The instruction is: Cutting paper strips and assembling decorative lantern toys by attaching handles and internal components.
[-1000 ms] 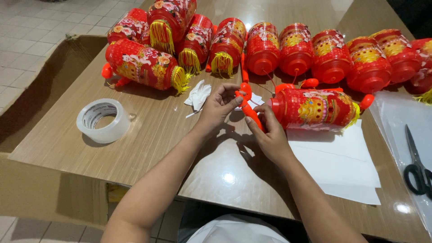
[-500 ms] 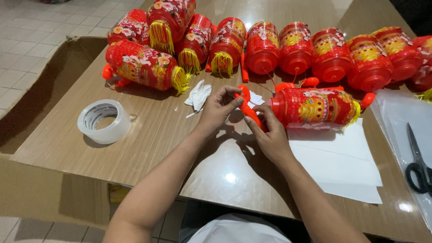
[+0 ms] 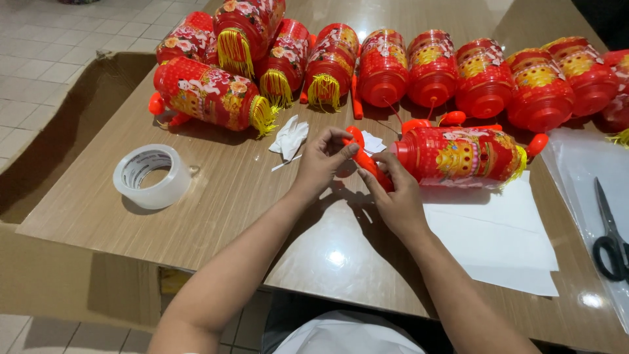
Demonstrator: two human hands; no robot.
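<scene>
A red and gold paper lantern (image 3: 462,156) lies on its side on the wooden table (image 3: 216,203), its red end cap facing my hands. An orange plastic stick (image 3: 367,164) runs from that end. My left hand (image 3: 324,160) pinches the stick's upper end with thumb and fingers. My right hand (image 3: 393,193) grips the stick lower down, close to the lantern's cap. Both hands meet just left of the lantern.
Several finished red lanterns (image 3: 386,65) lie in a row along the far side, some with yellow tassels. A roll of clear tape (image 3: 151,176) sits at the left. White paper sheets (image 3: 491,236) lie under the lantern, crumpled white scraps (image 3: 289,137) beside my hands, black scissors (image 3: 612,236) at right.
My fingers have shifted slightly on the orange stick; the lantern and everything else stay in place.
</scene>
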